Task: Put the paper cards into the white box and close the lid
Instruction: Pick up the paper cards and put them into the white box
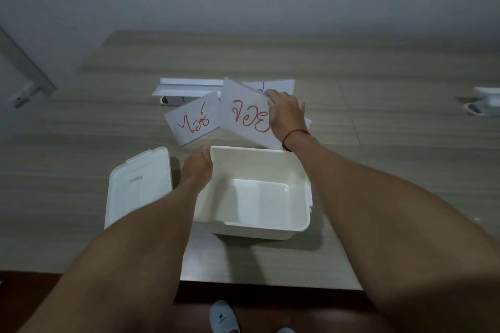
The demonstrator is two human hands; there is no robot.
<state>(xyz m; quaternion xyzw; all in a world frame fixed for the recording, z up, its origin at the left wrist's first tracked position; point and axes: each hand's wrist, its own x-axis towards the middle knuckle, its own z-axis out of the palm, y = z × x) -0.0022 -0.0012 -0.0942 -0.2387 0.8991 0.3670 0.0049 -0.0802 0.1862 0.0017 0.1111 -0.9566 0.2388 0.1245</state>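
An open white box [270, 227] stands near the table's front edge, and I see nothing inside it. Its white lid [138, 186] lies flat to the left. My left hand [197, 165] grips the box's far left corner. My right hand [286, 113] holds a white paper card [240, 113] with red writing, tilted just above the box's far rim. A second card [193, 119] with red writing lies on the table behind the box. Another card [273, 85] lies further back, partly hidden by my right hand.
A white folded cardboard piece [186, 89] lies behind the cards. A white object [484, 101] sits at the right edge of the wooden table [378, 121]. A slippered foot [224, 317] shows below the table's front edge.
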